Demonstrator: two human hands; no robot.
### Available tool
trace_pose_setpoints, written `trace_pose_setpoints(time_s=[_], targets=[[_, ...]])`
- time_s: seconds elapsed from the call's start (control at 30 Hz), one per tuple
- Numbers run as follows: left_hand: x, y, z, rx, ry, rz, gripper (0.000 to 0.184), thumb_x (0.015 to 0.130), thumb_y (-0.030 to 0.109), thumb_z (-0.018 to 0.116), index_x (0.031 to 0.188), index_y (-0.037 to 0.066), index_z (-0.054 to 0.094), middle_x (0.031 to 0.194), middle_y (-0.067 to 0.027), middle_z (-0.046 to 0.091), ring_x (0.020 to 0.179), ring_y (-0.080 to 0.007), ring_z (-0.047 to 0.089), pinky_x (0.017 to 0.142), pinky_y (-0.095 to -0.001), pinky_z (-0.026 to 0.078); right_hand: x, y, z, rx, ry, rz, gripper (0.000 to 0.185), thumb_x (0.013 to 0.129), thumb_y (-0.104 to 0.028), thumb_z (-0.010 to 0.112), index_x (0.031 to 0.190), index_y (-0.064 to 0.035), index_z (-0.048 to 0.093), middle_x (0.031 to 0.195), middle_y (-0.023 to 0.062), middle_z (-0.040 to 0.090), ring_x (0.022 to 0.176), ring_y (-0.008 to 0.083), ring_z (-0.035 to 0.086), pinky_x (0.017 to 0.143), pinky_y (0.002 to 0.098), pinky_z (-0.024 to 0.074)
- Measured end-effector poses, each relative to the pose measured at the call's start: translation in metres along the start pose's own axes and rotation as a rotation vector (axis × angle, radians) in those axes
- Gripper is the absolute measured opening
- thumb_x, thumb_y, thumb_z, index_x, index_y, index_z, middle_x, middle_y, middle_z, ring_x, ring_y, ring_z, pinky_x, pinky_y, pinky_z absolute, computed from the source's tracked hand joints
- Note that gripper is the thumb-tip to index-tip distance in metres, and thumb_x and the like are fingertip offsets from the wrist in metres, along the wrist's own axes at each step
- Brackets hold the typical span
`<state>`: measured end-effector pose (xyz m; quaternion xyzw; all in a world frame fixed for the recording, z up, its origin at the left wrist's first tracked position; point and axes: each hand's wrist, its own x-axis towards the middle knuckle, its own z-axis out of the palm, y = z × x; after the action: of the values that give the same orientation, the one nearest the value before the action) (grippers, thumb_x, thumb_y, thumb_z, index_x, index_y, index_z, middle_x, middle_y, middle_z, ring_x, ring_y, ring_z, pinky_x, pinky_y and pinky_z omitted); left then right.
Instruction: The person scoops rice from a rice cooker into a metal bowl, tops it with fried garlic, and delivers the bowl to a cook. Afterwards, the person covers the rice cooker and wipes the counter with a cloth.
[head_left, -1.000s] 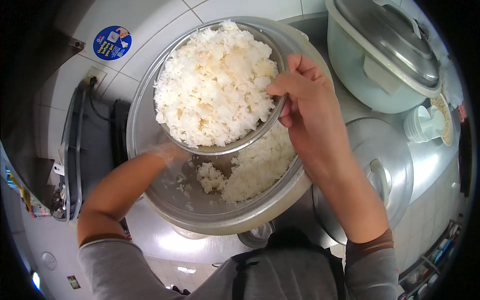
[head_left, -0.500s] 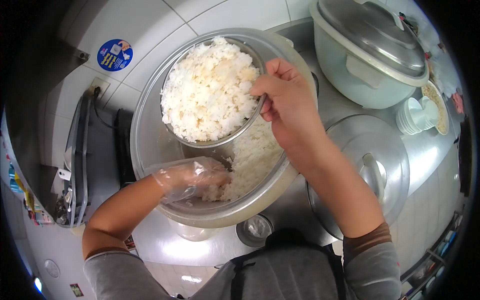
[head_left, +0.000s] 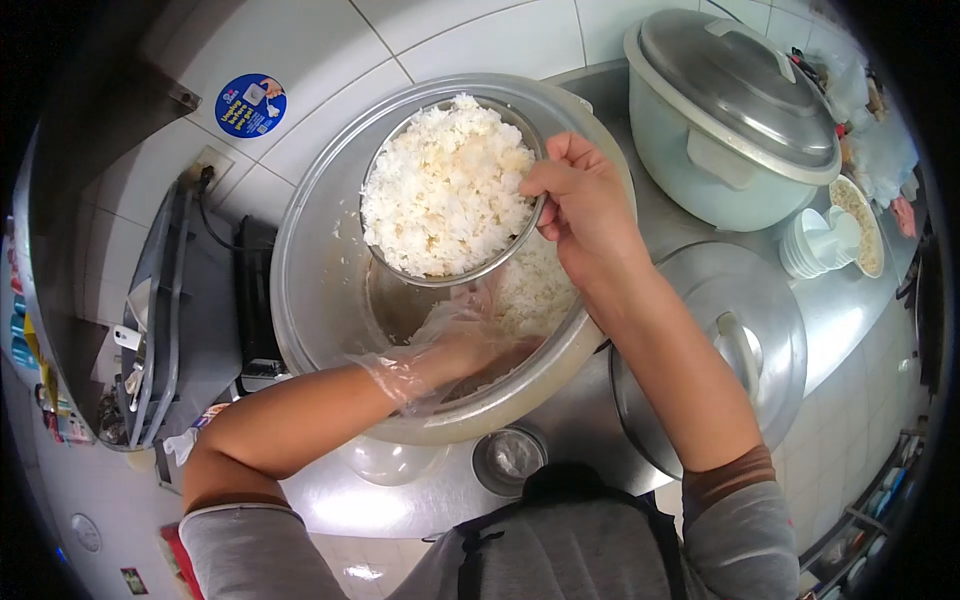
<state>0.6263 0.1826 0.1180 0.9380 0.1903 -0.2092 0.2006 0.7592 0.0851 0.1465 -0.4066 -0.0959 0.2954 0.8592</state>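
Observation:
My right hand [head_left: 590, 205] grips the rim of a round metal bowl [head_left: 458, 281] between thumb and fingers. Cooked white rice [head_left: 448, 185] is heaped in the bowl, which hangs tilted over a large metal pot [head_left: 322, 255]. Inside that pot, my left hand [head_left: 462, 350] wears a clear plastic glove and reaches low beside the loose rice [head_left: 535, 290] along the right side. The glove and blur obscure its fingers, so I cannot tell whether they are closed. Part of the pot's bottom shows bare, and the bowl hides some of the inside.
A lidded pale cooker [head_left: 730, 150] stands at the back right. A metal lid [head_left: 690, 330] lies on the steel counter [head_left: 600, 400], near stacked white cups [head_left: 805, 250]. A small metal container [head_left: 508, 460] sits before the pot. Left is a dark rack [head_left: 190, 310].
My left hand has moved right and deeper across the pot. The bowl of rice in my right hand appears slightly further right and lower; the camera view has shifted too.

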Motion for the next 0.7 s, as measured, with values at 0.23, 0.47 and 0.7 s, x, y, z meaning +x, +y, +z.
trace_pose_setpoints(time_s=[0.23, 0.47, 0.7], targets=[[0.071, 0.001, 0.023, -0.08, 0.284, 0.23, 0.072, 0.085, 0.047, 0.059, 0.137, 0.002, 0.034, 0.126, -0.0259, 0.051, 0.12, -0.0374, 0.048, 0.101, -0.0451, 0.038, 0.002, 0.001, 0.0, -0.001, 0.007, -0.005, 0.025, 0.067, 0.005, 0.062, 0.071, -0.012, 0.045, 0.059, -0.002, 0.046, 0.042, 0.0081, 0.042, 0.038, 0.0234, 0.0278], [0.043, 0.029, 0.015, 0.204, 0.081, 0.085, 0.039, 0.089, 0.034, 0.055, 0.114, 0.004, 0.057, 0.113, -0.0171, 0.06, 0.106, -0.0346, 0.058, 0.089, -0.0457, 0.045, 0.007, 0.007, -0.005, -0.015, -0.006, -0.024, 0.024, 0.07, 0.004, 0.063, 0.075, -0.0129, 0.047, 0.059, -0.0024, 0.049, 0.04, 0.0066, 0.043, 0.035, 0.0215, 0.0275], [-0.021, -0.026, -0.018, 0.107, -0.119, 0.42, 0.031, 0.084, 0.029, 0.062, 0.105, 0.007, 0.065, 0.111, -0.0151, 0.061, 0.103, -0.0339, 0.058, 0.089, -0.0404, 0.045, 0.005, 0.006, -0.003, -0.06, -0.002, -0.025, 0.023, 0.069, 0.003, 0.063, 0.075, -0.0134, 0.048, 0.059, -0.0029, 0.048, 0.041, 0.0071, 0.043, 0.037, 0.0221, 0.0288]])
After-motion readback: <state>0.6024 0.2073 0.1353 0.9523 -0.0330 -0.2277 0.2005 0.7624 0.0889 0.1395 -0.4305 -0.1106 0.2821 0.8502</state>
